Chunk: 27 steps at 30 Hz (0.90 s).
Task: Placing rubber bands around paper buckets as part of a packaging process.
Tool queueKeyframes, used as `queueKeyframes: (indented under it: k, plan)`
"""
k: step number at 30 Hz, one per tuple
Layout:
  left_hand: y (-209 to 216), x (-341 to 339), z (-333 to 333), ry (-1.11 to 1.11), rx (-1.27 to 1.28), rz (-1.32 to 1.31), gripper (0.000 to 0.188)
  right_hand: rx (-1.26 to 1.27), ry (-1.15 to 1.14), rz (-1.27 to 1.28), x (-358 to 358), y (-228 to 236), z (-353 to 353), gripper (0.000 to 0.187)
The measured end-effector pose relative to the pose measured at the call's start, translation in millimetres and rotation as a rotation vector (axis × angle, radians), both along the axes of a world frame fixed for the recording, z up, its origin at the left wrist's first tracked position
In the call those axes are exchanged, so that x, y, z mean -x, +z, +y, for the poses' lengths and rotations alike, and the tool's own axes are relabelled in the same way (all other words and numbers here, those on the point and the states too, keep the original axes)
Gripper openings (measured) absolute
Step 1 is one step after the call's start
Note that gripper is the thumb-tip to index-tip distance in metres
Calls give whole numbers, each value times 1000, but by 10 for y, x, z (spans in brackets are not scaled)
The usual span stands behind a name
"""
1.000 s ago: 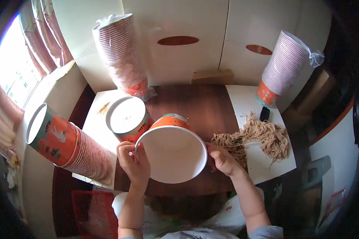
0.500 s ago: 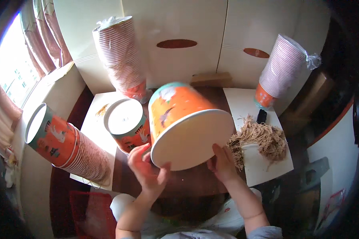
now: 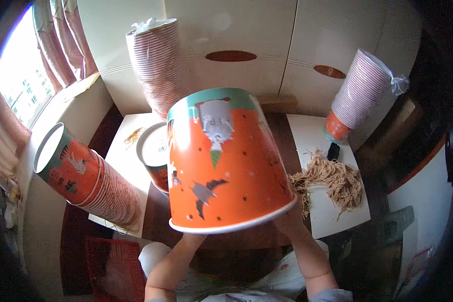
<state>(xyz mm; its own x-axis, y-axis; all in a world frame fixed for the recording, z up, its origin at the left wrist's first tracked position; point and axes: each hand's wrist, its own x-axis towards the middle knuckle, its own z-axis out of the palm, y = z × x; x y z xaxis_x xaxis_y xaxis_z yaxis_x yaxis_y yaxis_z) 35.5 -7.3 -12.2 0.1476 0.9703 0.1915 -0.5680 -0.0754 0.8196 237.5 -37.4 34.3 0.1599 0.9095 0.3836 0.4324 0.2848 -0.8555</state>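
A large orange paper bucket [image 3: 226,166] with a green band and printed bat and ghost-like figures is held up before me, its white-rimmed wide end down. My left hand [image 3: 192,239] is under the left of the rim, its fingers hidden behind the bucket. Under the right side of the rim, my right hand [image 3: 289,219] also holds it, fingers mostly out of sight. Behind its left edge stands a similar bucket [image 3: 152,146], white round end up, partly covered from view.
At left leans a nested bucket stack [image 3: 93,178]. Plastic-wrapped stacks stand at the back left [image 3: 156,65] and back right [image 3: 360,90]. Beige strings [image 3: 337,181] lie on a white board [image 3: 332,221] beside a black object [image 3: 332,151]. A brown table [image 3: 158,216] lies below.
The bucket has tipped in my hands: its white wide end faced me before, and now the printed side does. My hands have gone underneath the rim.
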Motion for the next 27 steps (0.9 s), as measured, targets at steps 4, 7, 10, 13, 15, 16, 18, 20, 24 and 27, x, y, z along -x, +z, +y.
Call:
queueKeyframes:
  k: [4, 7, 10, 13, 15, 16, 18, 20, 24, 27]
  plan:
    - [3, -70, 7, -11, 47, -67, 40, 9, 43, -78, 10, -58, -24, 31]
    - [9, -90, 18, -16, 80, -108, 40, -55, 59, -283, 109, -48, -44, 35]
    - [21, -97, 32, -18, 106, -148, 40, 97, 211, 363, 357, 66, -88, 35]
    - [21, -160, 42, -32, 144, -199, 41, 95, 218, 509, 418, 45, -122, 30]
    - [139, -194, 36, -20, 166, -225, 41, -52, 154, 113, 432, 106, -125, 24]
    - [295, -242, 31, 98, -36, -26, 33, 286, 194, 176, 368, 12, -104, 20]
    - [272, -164, 116, 25, 71, 97, 24, 233, 192, 148, 372, -6, -80, 19]
    - [355, -241, 89, 156, 26, 23, 16, 181, 191, 122, 372, 7, -73, 19]
    - [401, -205, 86, 362, -33, 51, 18, -125, 84, -204, 369, 154, -75, 19]
    - [361, -93, 136, 293, -156, 242, 16, -65, 56, -190, 323, 135, -74, 19]
